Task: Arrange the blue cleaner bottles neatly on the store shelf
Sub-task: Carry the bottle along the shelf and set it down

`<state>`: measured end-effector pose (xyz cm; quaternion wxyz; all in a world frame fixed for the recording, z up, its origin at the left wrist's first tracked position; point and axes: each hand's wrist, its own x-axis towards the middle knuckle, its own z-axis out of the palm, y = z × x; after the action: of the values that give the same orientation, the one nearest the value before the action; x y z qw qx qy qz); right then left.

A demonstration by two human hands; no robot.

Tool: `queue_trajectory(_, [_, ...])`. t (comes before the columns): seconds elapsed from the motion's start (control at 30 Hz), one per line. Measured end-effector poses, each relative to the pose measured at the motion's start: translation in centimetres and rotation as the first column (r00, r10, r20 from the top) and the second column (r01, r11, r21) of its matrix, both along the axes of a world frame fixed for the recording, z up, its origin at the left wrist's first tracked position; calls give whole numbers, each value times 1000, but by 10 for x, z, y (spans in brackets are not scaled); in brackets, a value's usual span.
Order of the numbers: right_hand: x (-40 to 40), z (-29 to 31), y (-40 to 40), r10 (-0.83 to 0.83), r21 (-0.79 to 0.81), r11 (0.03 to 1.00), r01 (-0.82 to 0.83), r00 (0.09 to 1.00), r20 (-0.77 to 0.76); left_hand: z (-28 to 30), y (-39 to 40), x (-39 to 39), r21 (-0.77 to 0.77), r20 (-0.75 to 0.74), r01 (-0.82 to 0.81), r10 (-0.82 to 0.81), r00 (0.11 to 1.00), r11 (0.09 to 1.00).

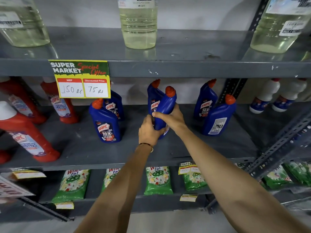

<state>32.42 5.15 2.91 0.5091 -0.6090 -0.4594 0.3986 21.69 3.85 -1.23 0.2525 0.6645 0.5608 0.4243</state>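
Note:
Both my hands grip one blue cleaner bottle point(165, 105) with a red cap, mid-shelf, its side turned toward me. My left hand point(149, 132) holds its lower part; my right hand point(170, 117) wraps its middle. Directly behind it stands another blue bottle point(154, 96), label forward. Left of my hands a blue bottle point(106, 122) stands in front of a second one point(116, 105), partly hidden by the price tag. On the right, one blue bottle point(218, 118) shows its back label, with another point(205, 101) behind it. All stand on the grey middle shelf point(101, 148).
Red cleaner bottles point(30, 138) fill the shelf's left end; white bottles point(276, 96) stand beyond the slotted upright on the right. A yellow price tag point(82, 79) hangs from the upper shelf, which carries clear liquid bottles point(138, 22). Green detergent packs point(158, 180) lie on the shelf below.

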Motion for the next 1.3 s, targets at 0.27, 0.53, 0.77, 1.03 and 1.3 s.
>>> queue_trajectory(0.27, [22,7,-14,241,19,970,-242,970,34,11,28,-29,-451,189,468,-430,883,760])
queue_trajectory(0.53, [32,9,-17,353,4,936,-353,935,30,9,24,-9,-425,197,509,-473,859,748])
queue_trajectory(0.77, [38,17,-4,307,18,948,-317,929,207,-3,14,14,-306,2,-20,22,1000,952])
queue_trajectory(1.03, [41,11,10,374,-36,925,-378,891,257,-12,14,9,-267,-154,-148,109,982,952])
queue_trajectory(1.3, [45,1,22,445,-138,895,-424,858,255,-17,20,3,-251,-121,-147,120,985,957])
